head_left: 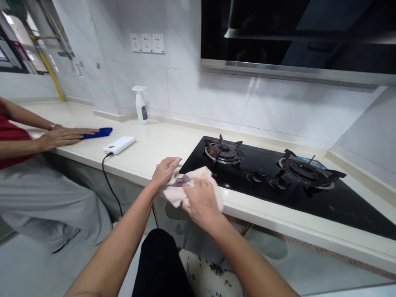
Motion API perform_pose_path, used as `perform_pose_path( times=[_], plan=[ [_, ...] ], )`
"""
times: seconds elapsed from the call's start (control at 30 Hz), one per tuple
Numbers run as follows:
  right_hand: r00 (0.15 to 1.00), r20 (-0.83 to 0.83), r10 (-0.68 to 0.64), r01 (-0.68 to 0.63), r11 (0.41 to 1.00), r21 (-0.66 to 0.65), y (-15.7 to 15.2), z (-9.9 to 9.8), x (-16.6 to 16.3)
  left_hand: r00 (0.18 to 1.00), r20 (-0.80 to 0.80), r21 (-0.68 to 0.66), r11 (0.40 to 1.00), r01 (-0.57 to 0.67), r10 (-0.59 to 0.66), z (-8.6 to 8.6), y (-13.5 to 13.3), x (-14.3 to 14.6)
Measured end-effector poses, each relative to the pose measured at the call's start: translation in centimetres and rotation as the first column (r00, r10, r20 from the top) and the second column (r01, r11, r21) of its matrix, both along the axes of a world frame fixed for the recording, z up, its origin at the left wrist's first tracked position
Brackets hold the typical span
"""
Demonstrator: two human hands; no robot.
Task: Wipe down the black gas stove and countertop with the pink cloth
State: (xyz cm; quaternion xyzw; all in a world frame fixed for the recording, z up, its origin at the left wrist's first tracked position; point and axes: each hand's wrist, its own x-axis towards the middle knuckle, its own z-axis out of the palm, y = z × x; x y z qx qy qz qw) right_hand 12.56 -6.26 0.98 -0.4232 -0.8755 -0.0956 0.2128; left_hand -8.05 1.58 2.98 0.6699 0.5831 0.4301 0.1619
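Note:
My right hand (201,201) is closed on a pale pink cloth (213,177) with a purple patch, its fingers bunching the fabric at the counter's front edge. The cloth spreads over the edge beside the near left corner of the black gas hob (247,181). Just left of it, my left hand (165,172) rests at the counter's edge, fingers stretched out. The cloth's left end meets this hand; I see no grip on it.
A white power bank (119,145) with a black cable and a white spray bottle (141,107) stand left on the counter (161,140). Another person's hands (60,137) rest there by a blue cloth (102,132). A range hood (293,41) hangs above the hob.

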Motion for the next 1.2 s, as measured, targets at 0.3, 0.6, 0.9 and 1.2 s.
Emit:
perform_pose_path(
  times=[0.3, 0.6, 0.9, 1.2],
  plan=[
    [0.995, -0.031, 0.094, -0.082, 0.957, 0.277, 0.8, -2.0, 0.2, 0.997, 0.071, -0.056, 0.998, 0.040, -0.036, 0.1, 0.3, -1.2],
    [0.975, -0.182, -0.126, 0.202, 0.841, 0.502, -3.8, -5.2, 19.5, 0.980, -0.196, -0.081, 0.996, -0.030, 0.013, 0.7, 0.4, -0.2],
    [0.776, -0.136, -0.616, 0.629, 0.741, 0.235, -6.9, -6.3, 38.7, 0.889, -0.454, -0.033, 0.996, -0.087, 0.062, 1.0, -0.2, 1.2],
    [0.719, -0.391, -0.574, 0.694, 0.628, 0.353, -6.1, -6.3, 35.2, 0.858, -0.503, -0.076, 0.983, -0.164, 0.105, 1.7, 0.0, 2.1]
  ],
)
